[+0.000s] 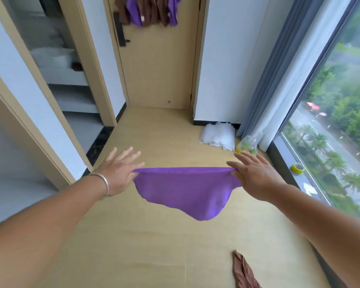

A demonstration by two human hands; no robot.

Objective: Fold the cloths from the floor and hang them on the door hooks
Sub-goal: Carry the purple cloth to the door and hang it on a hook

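A purple cloth [185, 192] hangs stretched in the air between my two hands, its top edge taut and its lower part sagging. My left hand [117, 171] pinches the cloth's left top corner with thumb and a finger, the other fingers spread straight. My right hand [256, 175] pinches the right top corner the same way. A brown cloth [243, 271] lies crumpled on the wooden floor at the bottom right. Purple and brown cloths [152, 11] hang on the hooks of the wooden door [158, 75] straight ahead.
A white bundle [217, 136] and a clear bag with yellow items [247, 145] lie by the wall and grey curtain [279, 80] at right. A yellow tape roll [297, 168] sits on the window sill. An open doorway [56, 65] is on the left.
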